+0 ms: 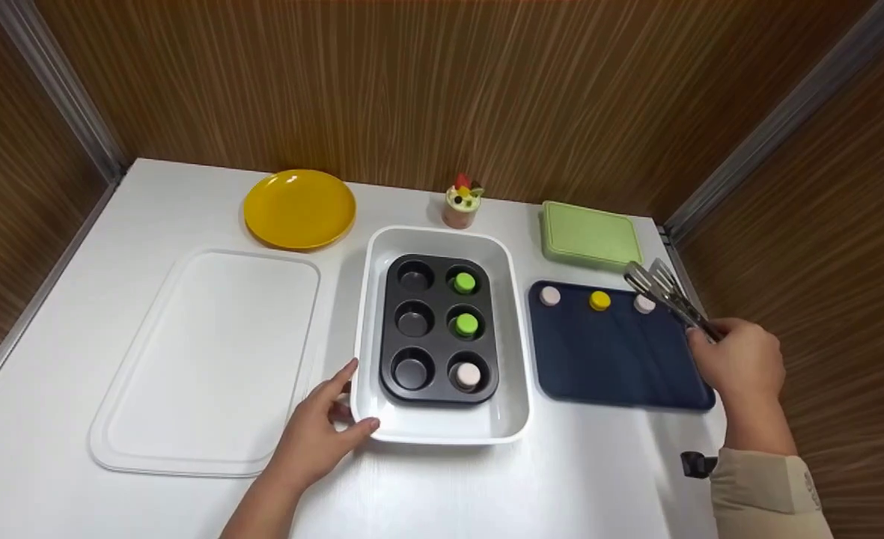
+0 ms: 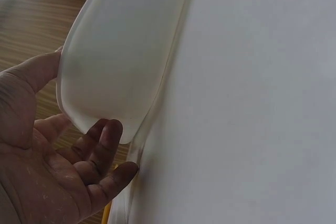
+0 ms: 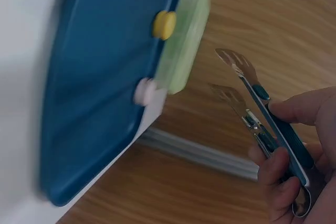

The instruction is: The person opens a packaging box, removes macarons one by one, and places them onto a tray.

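My left hand (image 1: 314, 430) holds the near left corner of a white tub (image 1: 520, 359), thumb at the front rim and fingers along the left outer wall. In the left wrist view the fingertips (image 2: 111, 129) meet the tub's outside wall (image 2: 115, 61). Inside the tub lies a dark muffin tin (image 1: 438, 299) whose right cups hold two green round pieces (image 1: 465, 303) and a pale pink one (image 1: 468, 374). My right hand (image 1: 741, 359) grips metal tongs (image 3: 283, 129) above the right end of a navy tray (image 1: 606, 359). The tongs' slotted ends stand apart, with nothing between them.
Along the tray's far edge sit a yellow round piece (image 1: 599, 300) and two pale pink ones (image 1: 550, 296). Behind are a green lidded box (image 1: 591, 233), a dessert cup (image 1: 460, 213) and a yellow plate (image 1: 299, 209). A white board (image 1: 209, 359) lies left; wood-grain panels surround the table.
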Tool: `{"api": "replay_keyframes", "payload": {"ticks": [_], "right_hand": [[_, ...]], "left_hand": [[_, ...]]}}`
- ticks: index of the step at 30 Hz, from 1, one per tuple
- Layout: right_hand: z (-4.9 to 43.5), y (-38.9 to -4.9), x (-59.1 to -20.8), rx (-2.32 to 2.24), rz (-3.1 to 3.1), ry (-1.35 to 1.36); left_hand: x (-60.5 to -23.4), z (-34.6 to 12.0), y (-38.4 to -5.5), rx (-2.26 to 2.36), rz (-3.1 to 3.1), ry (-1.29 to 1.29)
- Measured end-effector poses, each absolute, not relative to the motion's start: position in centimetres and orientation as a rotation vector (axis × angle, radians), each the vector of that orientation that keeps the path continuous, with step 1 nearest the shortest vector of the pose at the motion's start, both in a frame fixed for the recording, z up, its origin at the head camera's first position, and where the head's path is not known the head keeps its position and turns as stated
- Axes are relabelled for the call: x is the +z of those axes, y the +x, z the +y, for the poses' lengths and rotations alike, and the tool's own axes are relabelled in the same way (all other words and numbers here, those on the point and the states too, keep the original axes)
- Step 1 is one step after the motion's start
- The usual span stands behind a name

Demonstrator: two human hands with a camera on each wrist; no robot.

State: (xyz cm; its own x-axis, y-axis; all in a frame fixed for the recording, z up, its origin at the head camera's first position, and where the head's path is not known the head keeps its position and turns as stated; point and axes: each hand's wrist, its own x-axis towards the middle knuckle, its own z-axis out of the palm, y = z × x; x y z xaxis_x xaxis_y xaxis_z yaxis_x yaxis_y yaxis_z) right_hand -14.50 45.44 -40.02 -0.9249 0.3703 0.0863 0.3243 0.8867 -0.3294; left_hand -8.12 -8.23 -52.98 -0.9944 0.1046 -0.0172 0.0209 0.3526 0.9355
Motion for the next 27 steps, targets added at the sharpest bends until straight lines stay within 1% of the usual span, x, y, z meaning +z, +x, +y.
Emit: {"api": "replay_keyframes", "payload": {"ticks": [10, 19, 27], "right_hand": [[40.3, -12.5, -39.5, 0.544, -2.73, -0.316], [36.0, -10.9, -40.5, 0.547, -2.593, 0.056], [33.4, -9.4, -41.3, 0.541, -2.666, 0.171]], "left_hand": [[-53.2, -8.2, -8.2, 1.769, 2.523, 0.125], [-53.1, -8.2, -8.2, 1.766, 2.52, 0.109], [-53.2, -8.2, -8.2, 1.76, 2.523, 0.125]]}}
